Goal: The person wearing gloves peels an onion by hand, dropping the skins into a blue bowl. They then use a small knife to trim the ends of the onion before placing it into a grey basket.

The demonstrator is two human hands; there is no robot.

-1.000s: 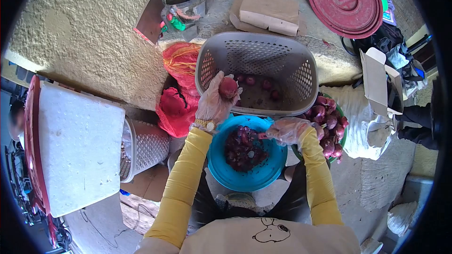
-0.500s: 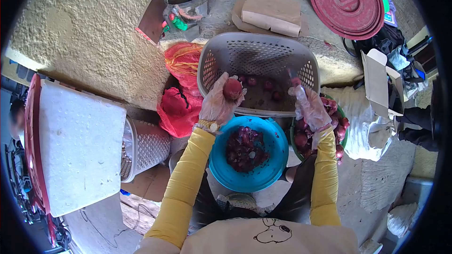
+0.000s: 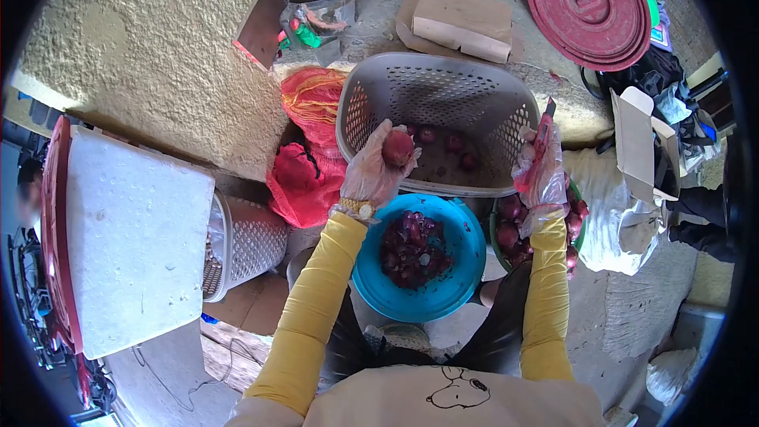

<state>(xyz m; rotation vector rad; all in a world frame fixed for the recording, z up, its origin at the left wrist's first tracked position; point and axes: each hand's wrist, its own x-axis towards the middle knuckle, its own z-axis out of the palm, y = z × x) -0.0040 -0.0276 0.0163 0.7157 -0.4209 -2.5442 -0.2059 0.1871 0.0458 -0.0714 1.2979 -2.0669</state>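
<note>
My left hand, in a clear plastic glove, is closed round a red onion near the front left of the grey basket. My gloved right hand grips a red-handled knife, its blade pointing up and away, beside the basket's right end. Inside the grey perforated basket lie several red onions. Below my hands stands a blue basin holding onion skins and scraps. Under my right wrist, partly hidden, a green basin holds more red onions.
A red net sack slumps left of the basket. Farther left are a white foam board and another perforated basket. Cardboard and a red lid lie on the ledge. At right, a person's dark-clothed legs show.
My right hand has moved right and slightly up, turning the knife from leaning left over the basket to nearly upright. My left hand still holds the onion; the view has shifted slightly.
</note>
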